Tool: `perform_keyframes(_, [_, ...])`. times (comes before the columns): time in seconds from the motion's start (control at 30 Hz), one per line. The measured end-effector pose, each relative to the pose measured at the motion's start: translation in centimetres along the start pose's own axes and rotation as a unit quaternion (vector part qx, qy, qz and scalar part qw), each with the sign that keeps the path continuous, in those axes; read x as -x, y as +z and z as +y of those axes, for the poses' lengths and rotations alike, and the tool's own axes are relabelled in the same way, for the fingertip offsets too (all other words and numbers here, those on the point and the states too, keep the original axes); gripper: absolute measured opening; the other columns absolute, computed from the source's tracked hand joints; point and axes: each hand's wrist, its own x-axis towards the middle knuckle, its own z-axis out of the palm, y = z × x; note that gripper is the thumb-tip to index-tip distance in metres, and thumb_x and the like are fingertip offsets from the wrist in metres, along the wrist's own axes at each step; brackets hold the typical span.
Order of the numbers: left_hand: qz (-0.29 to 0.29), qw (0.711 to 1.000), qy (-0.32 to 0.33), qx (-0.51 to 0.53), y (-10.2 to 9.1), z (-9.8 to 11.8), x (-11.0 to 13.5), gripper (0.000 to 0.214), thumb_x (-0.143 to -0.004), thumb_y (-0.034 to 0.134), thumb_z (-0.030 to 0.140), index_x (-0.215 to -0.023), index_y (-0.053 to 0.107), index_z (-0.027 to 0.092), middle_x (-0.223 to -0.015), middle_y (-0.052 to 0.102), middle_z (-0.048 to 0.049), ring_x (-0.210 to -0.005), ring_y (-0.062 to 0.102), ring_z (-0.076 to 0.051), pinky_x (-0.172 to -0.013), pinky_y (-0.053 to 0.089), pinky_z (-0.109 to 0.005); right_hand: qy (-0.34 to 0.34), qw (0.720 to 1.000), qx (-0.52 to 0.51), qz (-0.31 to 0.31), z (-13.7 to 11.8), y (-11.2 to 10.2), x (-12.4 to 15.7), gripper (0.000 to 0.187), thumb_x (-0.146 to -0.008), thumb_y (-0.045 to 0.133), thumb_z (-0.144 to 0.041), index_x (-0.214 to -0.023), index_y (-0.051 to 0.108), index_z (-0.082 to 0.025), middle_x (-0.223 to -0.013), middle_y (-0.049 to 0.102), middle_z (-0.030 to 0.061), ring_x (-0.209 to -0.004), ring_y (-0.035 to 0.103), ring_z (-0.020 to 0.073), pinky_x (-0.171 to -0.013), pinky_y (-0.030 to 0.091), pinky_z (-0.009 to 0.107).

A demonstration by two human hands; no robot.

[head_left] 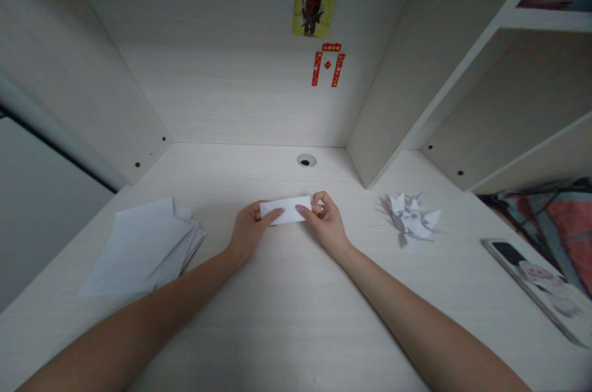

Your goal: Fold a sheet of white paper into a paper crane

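A white sheet of paper folded into a narrow strip (289, 209) is held up between my two hands over the desk. My left hand (248, 228) pinches its left end, thumb on the near face and fingers behind. At the other end my right hand (329, 224) grips the strip, the thumb lying on its face and the index finger bent above the corner. A ring shows on one finger of the right hand. Fingers behind the paper are mostly hidden. Any further folds at the back cannot be seen.
A loose stack of white paper sheets (143, 244) lies to the left. Folded white paper pieces (413, 217) sit in a heap at the right. Farther right are a phone (536, 287) and some cloth (571, 225). A cable hole (306, 161) is near the back panel.
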Motion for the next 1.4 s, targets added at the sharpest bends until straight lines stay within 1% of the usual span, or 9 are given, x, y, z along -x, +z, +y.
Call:
perform_keyframes(0.37, [-0.028, 0.999, -0.007, 0.029, 0.2, 0.6, 0.3, 0.036, -0.062, 0.071, 0.044, -0.084, 0.069, 0.015, -0.073, 0.07, -0.0032, -0.059, 0.061, -0.015, -0.05, 0.044, -0.022, -0.02, 1.0, 0.016, 0.018, -0.1, 0.1, -0.1, 0.039, -0.07, 0.068, -0.041, -0.077, 0.033, -0.025, -0.051, 0.049, -0.0094, -0.046, 0.045, 0.0111, -0.046, 0.029, 0.021])
perform_keyframes(0.47, [-0.054, 0.998, -0.003, -0.014, 0.3, 0.8, 0.4, 0.033, -0.06, 0.073, 0.041, -0.08, 0.069, 0.015, -0.07, 0.07, -0.003, -0.058, 0.061, -0.015, -0.048, 0.042, -0.021, -0.045, 0.998, 0.019, 0.025, 0.0, 0.0, -0.2, 0.037, -0.071, 0.068, -0.037, -0.077, 0.034, -0.025, -0.051, 0.044, -0.0096, -0.047, 0.041, 0.0096, -0.046, 0.028, 0.021])
perform_keyframes(0.67, [-0.058, 0.995, 0.0, -0.082, 0.2, 1.0, 0.3, 0.024, -0.061, 0.071, 0.037, -0.07, 0.07, 0.015, -0.066, 0.07, -0.0034, -0.057, 0.061, -0.017, -0.046, 0.04, -0.022, -0.065, 0.996, 0.031, 0.046, 0.3, -0.1, -0.3, 0.035, -0.072, 0.068, -0.034, -0.077, 0.035, -0.024, -0.048, 0.032, -0.0115, -0.044, 0.032, 0.0078, -0.046, 0.024, 0.021])
perform_keyframes(0.8, [-0.05, 0.996, -0.001, -0.073, 0.4, 1.1, 0.4, 0.023, -0.063, 0.072, 0.036, -0.069, 0.07, 0.015, -0.066, 0.071, -0.0044, -0.057, 0.062, -0.017, -0.048, 0.042, -0.023, -0.046, 0.998, 0.031, 0.04, 0.0, 0.0, -0.2, 0.038, -0.07, 0.068, -0.039, -0.08, 0.035, -0.025, -0.05, 0.045, -0.0103, -0.045, 0.04, 0.009, -0.046, 0.028, 0.021])
perform_keyframes(0.9, [-0.033, 0.997, 0.005, -0.064, 0.4, 1.0, 0.4, 0.022, -0.063, 0.072, 0.036, -0.069, 0.07, 0.015, -0.066, 0.071, -0.0049, -0.058, 0.063, -0.018, -0.048, 0.043, -0.023, -0.03, 0.999, 0.017, 0.021, -0.4, 0.2, -0.2, 0.04, -0.07, 0.068, -0.043, -0.091, 0.038, -0.025, -0.065, 0.062, -0.0045, -0.054, 0.052, 0.0116, -0.051, 0.037, 0.022])
perform_keyframes(1.03, [-0.008, 0.999, 0.002, -0.034, 0.4, 0.9, 0.3, 0.024, -0.062, 0.073, 0.036, -0.071, 0.07, 0.014, -0.07, 0.072, -0.0057, -0.062, 0.065, -0.019, -0.051, 0.046, -0.024, -0.03, 0.998, 0.049, 0.017, -0.2, 0.1, -0.2, 0.058, -0.066, 0.072, -0.041, -0.113, 0.041, -0.026, -0.086, 0.066, 0.0009, -0.063, 0.057, 0.0135, -0.057, 0.044, 0.025])
perform_keyframes(1.1, [0.002, 1.0, -0.002, -0.016, 0.5, 0.9, 0.3, 0.025, -0.062, 0.073, 0.037, -0.073, 0.071, 0.015, -0.072, 0.073, -0.0055, -0.064, 0.065, -0.019, -0.053, 0.047, -0.025, -0.053, 0.991, 0.122, 0.021, 0.1, 0.0, -0.2, 0.053, -0.064, 0.074, -0.04, -0.109, 0.051, -0.025, -0.086, 0.065, 0.002, -0.068, 0.057, 0.0151, -0.061, 0.045, 0.027])
perform_keyframes(1.2, [0.013, 1.0, -0.003, 0.003, 0.5, 1.1, 0.4, 0.025, -0.061, 0.073, 0.036, -0.074, 0.071, 0.015, -0.073, 0.073, -0.0053, -0.066, 0.066, -0.02, -0.056, 0.049, -0.027, -0.104, 0.967, 0.231, 0.017, 0.6, -0.3, -0.1, 0.031, -0.064, 0.074, -0.042, -0.088, 0.067, -0.024, -0.082, 0.064, 0.0045, -0.077, 0.057, 0.0201, -0.069, 0.045, 0.032])
perform_keyframes(1.4, [0.0, 1.0, -0.006, 0.003, 0.5, 1.1, 0.5, 0.021, -0.061, 0.074, 0.034, -0.07, 0.071, 0.015, -0.068, 0.072, -0.0038, -0.063, 0.065, -0.018, -0.053, 0.047, -0.024, -0.133, 0.963, 0.234, 0.005, 0.7, -0.2, -0.1, 0.019, -0.068, 0.073, -0.039, -0.083, 0.072, -0.027, -0.082, 0.068, 0.0048, -0.082, 0.059, 0.0227, -0.074, 0.045, 0.036])
